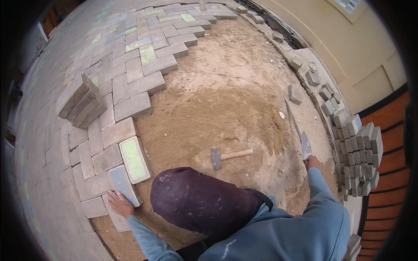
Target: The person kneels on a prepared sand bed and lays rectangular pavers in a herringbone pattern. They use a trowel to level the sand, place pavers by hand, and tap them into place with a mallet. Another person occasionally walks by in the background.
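Note:
My left hand (119, 204) lies with fingers spread on the edge of the laid grey pavers (102, 185), beside a pale blue one (124, 185). Just beyond it is a green-faced paver (135, 159). My right hand (312, 162) grips a trowel (306, 145) with a pointed metal blade, out over the pale ground at the right. A mallet (216, 158) with a dark head and wooden handle lies on the bare sand (207, 117) in the middle. My dark purple knee (191, 195) covers part of the sand below it.
A short stack of pavers (80, 104) stands on the paving at left. A taller stack (361, 152) is at right, by an orange slatted gate (387, 195) and beige wall (348, 52). Loose blocks (295, 93) and a narrow trench (287, 32) line the right side.

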`<state>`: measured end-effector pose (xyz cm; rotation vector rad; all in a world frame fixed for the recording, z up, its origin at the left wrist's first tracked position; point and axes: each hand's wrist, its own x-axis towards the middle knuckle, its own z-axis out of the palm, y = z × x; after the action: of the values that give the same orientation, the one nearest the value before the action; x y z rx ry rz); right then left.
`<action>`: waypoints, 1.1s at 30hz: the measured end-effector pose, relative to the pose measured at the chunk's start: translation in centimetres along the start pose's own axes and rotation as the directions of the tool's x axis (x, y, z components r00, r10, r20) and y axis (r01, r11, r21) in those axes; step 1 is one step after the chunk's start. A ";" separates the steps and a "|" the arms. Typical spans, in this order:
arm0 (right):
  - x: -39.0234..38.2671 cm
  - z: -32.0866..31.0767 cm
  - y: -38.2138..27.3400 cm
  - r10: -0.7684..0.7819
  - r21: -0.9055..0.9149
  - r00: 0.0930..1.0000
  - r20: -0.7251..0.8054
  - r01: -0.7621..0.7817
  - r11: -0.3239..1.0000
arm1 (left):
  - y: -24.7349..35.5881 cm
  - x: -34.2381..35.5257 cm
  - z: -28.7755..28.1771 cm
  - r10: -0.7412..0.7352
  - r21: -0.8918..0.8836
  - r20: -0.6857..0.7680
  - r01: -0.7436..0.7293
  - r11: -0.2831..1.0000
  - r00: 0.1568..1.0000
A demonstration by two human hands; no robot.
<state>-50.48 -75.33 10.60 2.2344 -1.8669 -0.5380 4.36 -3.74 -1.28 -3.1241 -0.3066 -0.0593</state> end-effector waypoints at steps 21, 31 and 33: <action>0.8 -9.7 -19.7 -0.669 0.545 0.711 -0.218 0.657 0.521 | 34.9 -20.3 -4.4 0.953 -0.552 -0.300 -0.808 -0.208 -0.040; -3.0 -7.0 -6.8 -0.582 0.535 0.711 0.395 0.338 0.775 | 38.4 -21.5 -3.6 0.990 -0.297 -0.013 -0.946 0.129 0.139; -4.1 -4.4 -6.7 -0.748 0.515 0.579 0.325 0.555 0.654 | 37.1 -19.1 -5.5 0.964 -0.498 0.008 -0.835 0.234 0.265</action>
<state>-43.27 -70.43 12.83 3.3480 -1.2557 -1.0796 -7.30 -43.90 3.57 -2.9991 1.8536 0.4532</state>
